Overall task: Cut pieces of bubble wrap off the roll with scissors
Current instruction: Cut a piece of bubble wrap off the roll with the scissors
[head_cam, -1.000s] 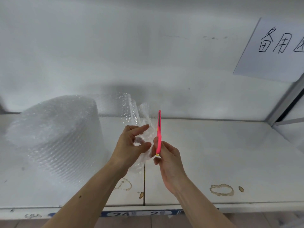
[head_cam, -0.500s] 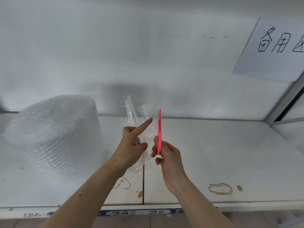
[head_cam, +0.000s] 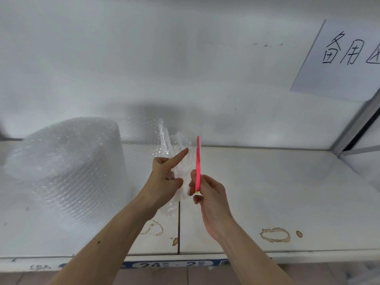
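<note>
On a stained white shelf (head_cam: 267, 192) against a white wall, the bubble wrap roll (head_cam: 67, 167) stands upright at left, its light, limp, crushable sheet (head_cam: 170, 145) pinched by the left hand (head_cam: 164, 177), forefinger out, beside pink scissors (head_cam: 198, 163) pointing up, gripped by the right hand (head_cam: 209, 194).

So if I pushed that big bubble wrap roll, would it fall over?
Probably it would slide, not tip: the bubble wrap roll stands upright, wide and squat, on the shelf. Being mostly air bubbles, it's likely light and squashy.
</note>
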{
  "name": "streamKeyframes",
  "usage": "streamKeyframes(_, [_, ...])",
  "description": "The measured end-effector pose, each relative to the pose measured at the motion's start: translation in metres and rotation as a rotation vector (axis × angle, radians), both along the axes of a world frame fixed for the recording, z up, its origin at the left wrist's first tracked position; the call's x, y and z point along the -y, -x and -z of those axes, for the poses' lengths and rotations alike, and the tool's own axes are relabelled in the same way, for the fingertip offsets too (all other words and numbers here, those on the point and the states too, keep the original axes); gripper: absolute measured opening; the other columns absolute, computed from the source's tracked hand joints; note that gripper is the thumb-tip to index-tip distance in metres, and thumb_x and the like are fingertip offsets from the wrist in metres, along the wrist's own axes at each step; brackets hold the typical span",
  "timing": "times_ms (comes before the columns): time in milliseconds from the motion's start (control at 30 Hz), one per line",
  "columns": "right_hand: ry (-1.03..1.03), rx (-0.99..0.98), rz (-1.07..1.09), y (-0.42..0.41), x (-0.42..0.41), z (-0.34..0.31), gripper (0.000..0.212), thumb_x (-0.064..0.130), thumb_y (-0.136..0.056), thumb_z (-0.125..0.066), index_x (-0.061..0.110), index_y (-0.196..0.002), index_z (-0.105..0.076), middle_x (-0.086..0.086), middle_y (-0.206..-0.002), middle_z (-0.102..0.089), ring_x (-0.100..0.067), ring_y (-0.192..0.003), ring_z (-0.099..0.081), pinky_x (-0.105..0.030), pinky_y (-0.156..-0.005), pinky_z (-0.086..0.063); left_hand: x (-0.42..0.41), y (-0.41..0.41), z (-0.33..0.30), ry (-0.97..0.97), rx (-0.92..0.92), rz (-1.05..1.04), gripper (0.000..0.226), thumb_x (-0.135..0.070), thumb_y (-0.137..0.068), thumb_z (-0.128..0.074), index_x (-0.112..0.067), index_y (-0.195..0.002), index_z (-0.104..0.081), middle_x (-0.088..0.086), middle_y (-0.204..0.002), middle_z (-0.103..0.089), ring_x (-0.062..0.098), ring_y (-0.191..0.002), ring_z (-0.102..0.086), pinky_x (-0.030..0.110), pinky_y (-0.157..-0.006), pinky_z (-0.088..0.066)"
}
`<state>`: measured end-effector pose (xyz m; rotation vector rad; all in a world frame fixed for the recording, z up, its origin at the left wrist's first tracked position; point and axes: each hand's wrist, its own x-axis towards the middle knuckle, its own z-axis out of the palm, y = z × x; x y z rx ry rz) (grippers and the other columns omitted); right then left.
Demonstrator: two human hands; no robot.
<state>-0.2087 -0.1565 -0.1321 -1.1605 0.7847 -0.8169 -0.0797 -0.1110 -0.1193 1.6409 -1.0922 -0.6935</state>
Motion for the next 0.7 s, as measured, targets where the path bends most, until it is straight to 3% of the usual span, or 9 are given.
streamKeyframes(300, [-0.010, 0.002, 0.012, 0.0011, 0.0018, -0.0024, 0.031, 0.036, -0.086, -0.069, 0.015, -0.063, -0.066, 0.000, -0.064, -0.059, -0.019, -0.070, -0.049, -0.031, -0.065, -0.036, 0.0007, -0.0022, 0.0012, -0.043, 0.044, 0.022, 0.077, 0.006, -0.087, -0.057, -0.054, -0.134, -0.045, -0.004, -0.110, -0.037, 0.010, -0.093, -0.046, 0.010, -0.071, -0.048])
streamKeyframes(467, [-0.001, 0.019, 0.008, 0.0015, 0.0018, -0.0022, 0.030, 0.034, -0.086, -0.069, 0.016, -0.063, -0.067, -0.002, -0.065, -0.059, -0.019, -0.069, -0.049, -0.031, -0.065, -0.036, 0.0043, -0.0028, 0.0032, -0.055, 0.042, -0.003, 0.076, 0.004, -0.088, -0.059, -0.053, -0.135, -0.044, -0.007, -0.109, -0.036, 0.009, -0.090, -0.047, 0.001, -0.062, -0.044])
streamKeyframes(700, [-0.009, 0.018, 0.022, 0.0015, 0.0030, -0.0052, 0.035, 0.037, -0.084, -0.069, 0.019, -0.055, -0.062, 0.002, -0.063, -0.058, -0.019, -0.070, -0.048, -0.031, -0.064, -0.034, -0.0003, -0.0007, -0.0001, -0.062, 0.030, 0.058, 0.077, 0.009, -0.086, -0.056, -0.051, -0.134, -0.047, -0.002, -0.111, -0.036, 0.010, -0.085, -0.046, 0.004, -0.066, -0.046])
